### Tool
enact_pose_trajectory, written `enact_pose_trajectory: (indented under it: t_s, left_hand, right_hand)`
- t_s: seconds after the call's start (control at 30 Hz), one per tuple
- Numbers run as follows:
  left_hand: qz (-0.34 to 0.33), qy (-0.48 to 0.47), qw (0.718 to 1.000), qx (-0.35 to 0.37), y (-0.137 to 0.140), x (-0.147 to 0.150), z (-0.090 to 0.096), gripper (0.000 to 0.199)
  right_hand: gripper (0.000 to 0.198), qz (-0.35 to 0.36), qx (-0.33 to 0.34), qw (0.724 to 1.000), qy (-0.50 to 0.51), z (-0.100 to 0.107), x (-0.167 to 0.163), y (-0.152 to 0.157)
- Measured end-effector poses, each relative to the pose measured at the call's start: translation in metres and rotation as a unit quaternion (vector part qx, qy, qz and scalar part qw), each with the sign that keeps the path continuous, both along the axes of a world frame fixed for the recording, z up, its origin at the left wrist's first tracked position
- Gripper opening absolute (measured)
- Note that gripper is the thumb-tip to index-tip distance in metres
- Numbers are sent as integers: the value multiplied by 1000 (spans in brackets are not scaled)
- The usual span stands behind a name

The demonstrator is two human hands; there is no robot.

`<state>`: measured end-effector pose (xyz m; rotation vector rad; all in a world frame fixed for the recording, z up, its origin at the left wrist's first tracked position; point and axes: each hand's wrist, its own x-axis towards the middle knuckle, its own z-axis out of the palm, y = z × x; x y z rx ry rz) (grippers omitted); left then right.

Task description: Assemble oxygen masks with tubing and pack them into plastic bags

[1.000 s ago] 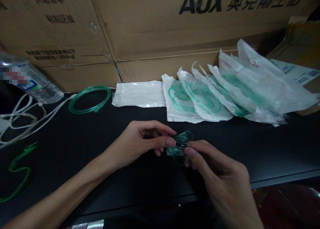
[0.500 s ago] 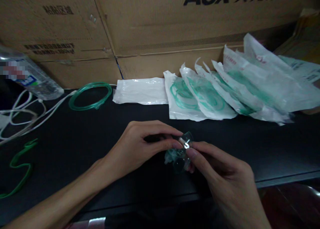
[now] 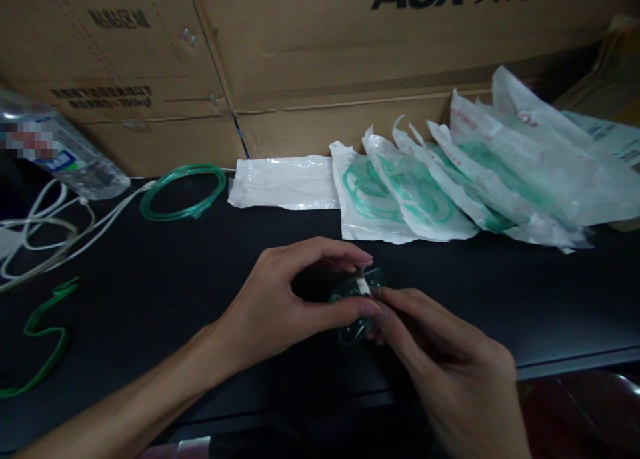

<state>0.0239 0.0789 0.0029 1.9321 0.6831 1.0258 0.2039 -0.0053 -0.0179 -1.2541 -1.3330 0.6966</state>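
Between my hands is a small, clear green oxygen mask point(image 3: 353, 331), partly hidden by my fingers. A short pale metal nose strip point(image 3: 363, 282) stands up at its upper edge. The index fingertip of my left hand point(image 3: 295, 289) is at the strip's top, and its thumb presses near the strip's lower end. My right hand point(image 3: 450, 352) pinches the mask beside the strip, its thumb touching my left thumb. The other fingers of my right hand are mostly hidden beneath.
Coiled green tubing point(image 3: 183, 192) and a green elastic strap point(image 3: 50, 332) lie on the black table point(image 3: 150, 272). Toward the back are a white packet point(image 3: 285, 182), several packs of green tubing point(image 3: 373, 192), white cables point(image 3: 37, 232), a plastic bottle point(image 3: 75, 159) and a large cardboard box point(image 3: 325, 52).
My left index finger and thumb have spread apart along the metal strip, which now stands more upright. The mask has turned and more of it is covered by my hands.
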Motion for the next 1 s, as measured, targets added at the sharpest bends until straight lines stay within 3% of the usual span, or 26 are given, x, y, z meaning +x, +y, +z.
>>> enact_pose_trajectory:
  t_s: [0.2,0.47,0.63,0.73,0.9,1.0]
  left_hand:
    - [-15,-48,996,75,5,-9,1,42]
    - [-2,-97,989,112,6,-12,9,40]
    - [62,-129,988,51,-15,-22,7,46]
    - [110,-150,982,-21,-35,-33,-1,35]
    - [115,-148,973,-138,-54,-39,-4,27]
    - [110,-157,965,-177,-52,-37,-1,29]
  right_hand:
    - [23,-18,0,1000,21,-4,0,3]
    - [18,30,3,997,65,-12,3,5]
    - [21,51,-81,989,116,-20,-2,17]
    - [30,20,-133,990,50,-24,-8,23]
    - [43,-87,-3,994,-60,-19,-11,18]
    - [21,-54,95,992,-59,-12,-11,8]
